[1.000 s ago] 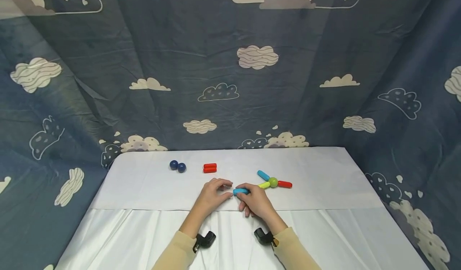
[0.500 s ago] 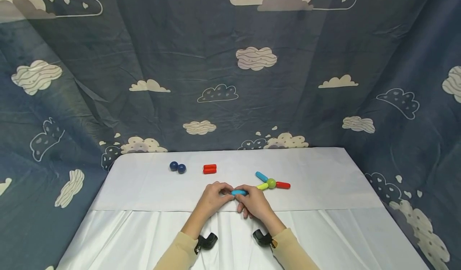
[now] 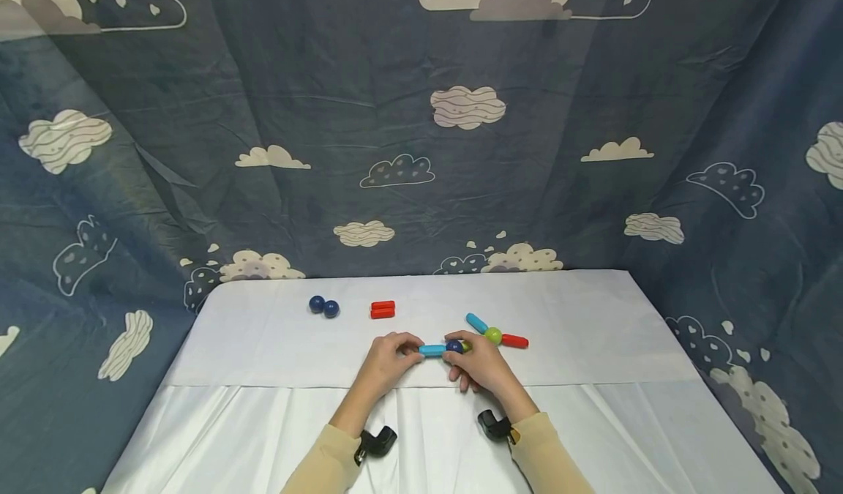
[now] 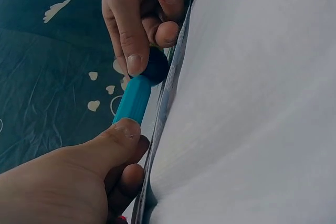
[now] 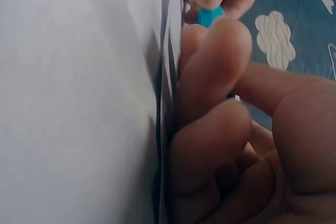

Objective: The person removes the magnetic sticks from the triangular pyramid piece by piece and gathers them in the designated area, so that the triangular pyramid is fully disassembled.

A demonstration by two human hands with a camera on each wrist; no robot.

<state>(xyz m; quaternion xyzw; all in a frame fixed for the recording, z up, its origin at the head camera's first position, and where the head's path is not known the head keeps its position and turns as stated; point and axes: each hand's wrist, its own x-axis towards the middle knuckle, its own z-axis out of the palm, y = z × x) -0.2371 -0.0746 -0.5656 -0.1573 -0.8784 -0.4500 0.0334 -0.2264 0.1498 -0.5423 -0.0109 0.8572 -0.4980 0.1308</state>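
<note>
A light blue rod (image 3: pixel 432 350) lies lengthwise between the hands, close over the table. Its left end is pinched between thumb and fingers of the left hand (image 3: pixel 386 362). At its other end sits a dark blue ball (image 3: pixel 454 346), which the right hand (image 3: pixel 486 368) pinches. The left wrist view shows the rod (image 4: pixel 133 98) meeting the ball (image 4: pixel 157 67) under the right thumb. Just beyond the right fingers lies a green ball (image 3: pixel 492 335), with another light blue rod (image 3: pixel 476 323) and a red rod (image 3: pixel 514 341) attached. A yellow-green rod (image 3: pixel 467 346) is mostly hidden by the right hand.
Two dark blue balls (image 3: pixel 324 307) rest together at the back left of the white table (image 3: pixel 579 311). Two red rods (image 3: pixel 383 309) lie side by side right of them. A dark curtain with clouds (image 3: pixel 369 135) hangs behind and at the sides.
The right hand has slid right along the light blue rod, bringing the dark blue ball into sight. The left hand has come up to the rod's left end and now grips it.
</note>
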